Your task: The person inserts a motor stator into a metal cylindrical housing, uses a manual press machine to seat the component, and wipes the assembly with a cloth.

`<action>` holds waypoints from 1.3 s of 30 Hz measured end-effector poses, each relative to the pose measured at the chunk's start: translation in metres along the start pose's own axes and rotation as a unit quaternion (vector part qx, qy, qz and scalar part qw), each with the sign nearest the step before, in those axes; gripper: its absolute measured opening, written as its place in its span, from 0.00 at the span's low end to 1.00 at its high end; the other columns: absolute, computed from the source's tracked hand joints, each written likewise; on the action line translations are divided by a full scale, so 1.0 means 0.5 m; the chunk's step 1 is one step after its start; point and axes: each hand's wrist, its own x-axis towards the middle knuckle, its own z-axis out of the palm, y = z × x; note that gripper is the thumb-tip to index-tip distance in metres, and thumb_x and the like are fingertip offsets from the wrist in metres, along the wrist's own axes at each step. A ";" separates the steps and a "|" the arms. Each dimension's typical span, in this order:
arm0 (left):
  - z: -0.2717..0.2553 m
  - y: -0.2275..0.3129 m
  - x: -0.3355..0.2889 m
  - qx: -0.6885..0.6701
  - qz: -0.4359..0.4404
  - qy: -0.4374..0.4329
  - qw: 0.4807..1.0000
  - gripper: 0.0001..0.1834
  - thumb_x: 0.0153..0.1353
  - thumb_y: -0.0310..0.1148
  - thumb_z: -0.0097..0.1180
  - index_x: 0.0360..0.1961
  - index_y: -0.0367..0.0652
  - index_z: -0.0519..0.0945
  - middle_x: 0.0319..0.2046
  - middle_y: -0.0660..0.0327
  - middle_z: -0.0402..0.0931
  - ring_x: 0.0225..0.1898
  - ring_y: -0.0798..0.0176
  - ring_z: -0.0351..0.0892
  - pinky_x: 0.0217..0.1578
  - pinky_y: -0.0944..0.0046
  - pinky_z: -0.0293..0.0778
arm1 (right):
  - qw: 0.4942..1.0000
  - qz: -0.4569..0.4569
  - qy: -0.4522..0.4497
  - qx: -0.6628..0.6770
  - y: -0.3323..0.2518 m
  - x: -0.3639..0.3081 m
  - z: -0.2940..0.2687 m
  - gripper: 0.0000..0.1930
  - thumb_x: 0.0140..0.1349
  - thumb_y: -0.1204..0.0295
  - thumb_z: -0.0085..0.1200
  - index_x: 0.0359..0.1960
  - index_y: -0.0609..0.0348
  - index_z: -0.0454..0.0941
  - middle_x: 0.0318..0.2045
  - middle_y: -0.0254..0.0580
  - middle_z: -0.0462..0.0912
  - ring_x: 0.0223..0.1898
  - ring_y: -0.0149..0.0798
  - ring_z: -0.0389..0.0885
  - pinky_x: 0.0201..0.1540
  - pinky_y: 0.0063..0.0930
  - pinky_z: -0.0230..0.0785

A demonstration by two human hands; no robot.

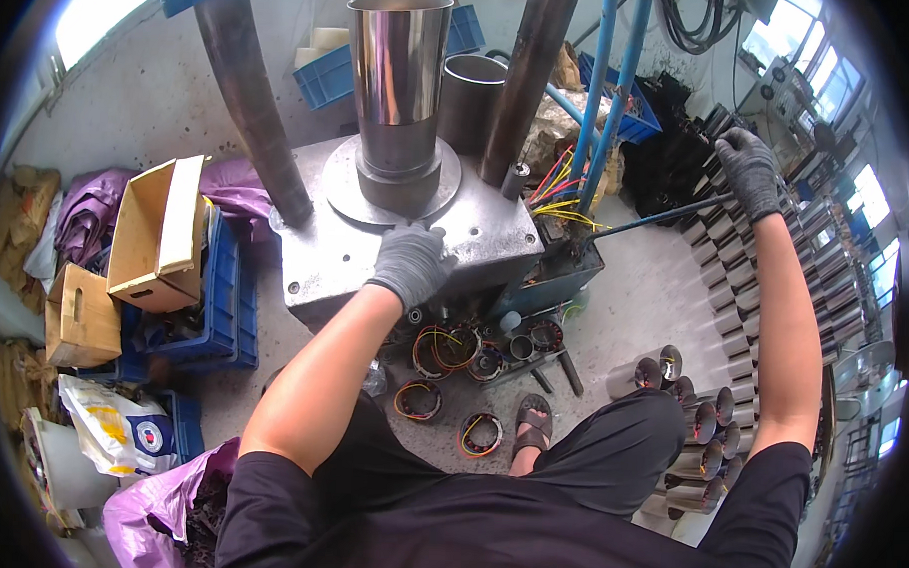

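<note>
My left hand (412, 264), in a grey glove, rests on the metal press table (320, 254). Its fingers are loosely bent against the near rim of a round base plate (343, 192) and seem to hold nothing. On that plate stands a dark cylindrical block (399, 172), with a shiny metal cylinder (397, 67) upright on top, open at its upper end. Out to the right, my right hand (750, 174), also gloved, is closed at the outer end of a long dark lever (662, 218); the palm side of its grip is hidden.
Thick steel columns (251, 102) (527, 81) flank the cylinder. Several wound motor stators (481, 435) lie on the floor below. Rows of metal cylinders (730, 284) stand at the right. Blue crates (219, 296) and cardboard boxes (156, 234) are stacked at left. Colored wires (563, 193) hang beside blue pipes (600, 119).
</note>
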 end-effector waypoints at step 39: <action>-0.016 -0.037 0.084 -0.933 -0.070 0.005 0.354 0.40 0.68 0.66 0.49 0.71 0.52 0.62 0.71 0.45 0.63 0.70 0.37 0.65 0.68 0.39 0.62 | 0.895 -0.385 -0.218 0.057 -0.776 0.082 -0.036 0.20 0.63 0.56 0.59 0.42 0.63 0.87 0.34 0.49 0.88 0.38 0.46 0.86 0.47 0.40 0.77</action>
